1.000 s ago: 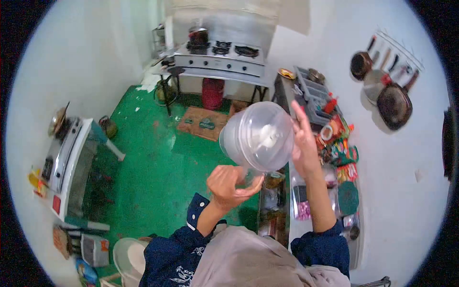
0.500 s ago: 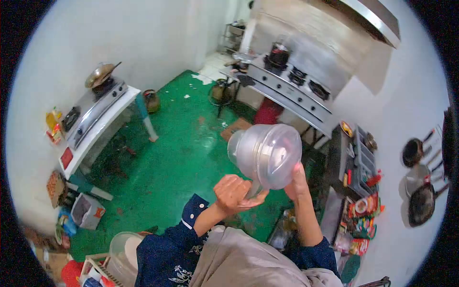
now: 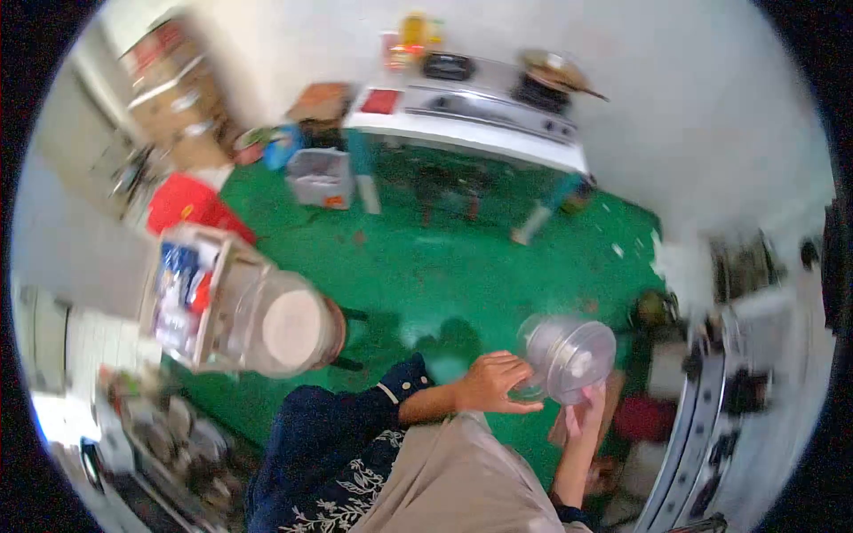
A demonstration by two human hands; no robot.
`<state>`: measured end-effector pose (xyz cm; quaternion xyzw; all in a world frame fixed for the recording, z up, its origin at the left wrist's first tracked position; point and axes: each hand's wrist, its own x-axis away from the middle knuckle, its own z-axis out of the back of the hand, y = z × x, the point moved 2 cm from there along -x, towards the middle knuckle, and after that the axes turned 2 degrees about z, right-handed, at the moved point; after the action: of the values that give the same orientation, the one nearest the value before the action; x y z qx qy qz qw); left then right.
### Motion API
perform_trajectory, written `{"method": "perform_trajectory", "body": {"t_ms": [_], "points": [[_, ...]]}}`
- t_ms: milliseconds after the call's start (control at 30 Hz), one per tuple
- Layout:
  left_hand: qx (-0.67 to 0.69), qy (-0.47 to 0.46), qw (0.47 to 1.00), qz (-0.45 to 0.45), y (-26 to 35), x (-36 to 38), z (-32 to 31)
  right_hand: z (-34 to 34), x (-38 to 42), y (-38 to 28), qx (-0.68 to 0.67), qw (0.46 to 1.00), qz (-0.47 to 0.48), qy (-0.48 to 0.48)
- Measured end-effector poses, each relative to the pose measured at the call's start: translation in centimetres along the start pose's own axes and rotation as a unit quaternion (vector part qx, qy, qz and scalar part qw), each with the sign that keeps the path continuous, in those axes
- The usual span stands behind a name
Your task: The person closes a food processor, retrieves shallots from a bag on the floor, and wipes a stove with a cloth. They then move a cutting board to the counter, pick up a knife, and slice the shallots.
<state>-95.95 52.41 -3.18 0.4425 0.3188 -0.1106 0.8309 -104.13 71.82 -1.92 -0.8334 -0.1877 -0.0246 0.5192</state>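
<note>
**In mid-air above the green floor (image 3: 426, 275), two hands hold a clear plastic vessel (image 3: 569, 360) aslant**

Its long axis runs from upper left to lower right in the view, the narrower end up-left and the wide, rounded end down-right. The left hand (image 3: 498, 382) grips its handle (image 3: 531, 389), fingers curled on one side, thumb on the other. The right hand (image 3: 583, 410) touches the wide end from below; blur hides how far its fingers spread. Beyond, a red item (image 3: 380, 101) lies by the left edge of the white table (image 3: 471, 135), and a pan (image 3: 553, 69) sits near its right end.
</note>
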Motion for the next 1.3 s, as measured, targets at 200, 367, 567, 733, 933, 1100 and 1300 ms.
{"method": "perform_trajectory", "body": {"t_ms": [200,367,567,733,933,1100,1300], "points": [[0.107,0.099,0.924,0.354,-7.3,2.5,2.7,-6.3,-12.8,4.7,0.081,0.972,-0.130,-0.177],[0.192,0.331,0.764,0.519,-14.4,3.6,7.6,-16.5,-19.3,10.4,0.155,0.919,-0.202,-0.301],[0.326,0.467,0.665,0.483,-21.6,2.8,16.9,-29.7,-24.8,21.1,0.221,0.834,-0.193,-0.467],[0.260,0.485,0.664,0.507,-32.0,3.4,25.6,-41.0,-31.3,28.9,0.335,0.735,-0.140,-0.572],[0.178,0.461,0.642,0.586,-41.3,0.1,36.7,-52.4,-37.9,36.3,0.326,0.723,-0.257,-0.553],[0.181,0.463,0.605,0.622,-52.3,2.2,44.1,-59.0,-43.3,44.5,0.247,0.749,-0.405,-0.463],[0.117,0.504,0.527,0.674,-62.3,4.8,56.2,-66.4,-50.4,56.1,0.261,0.761,-0.479,-0.351]]}}
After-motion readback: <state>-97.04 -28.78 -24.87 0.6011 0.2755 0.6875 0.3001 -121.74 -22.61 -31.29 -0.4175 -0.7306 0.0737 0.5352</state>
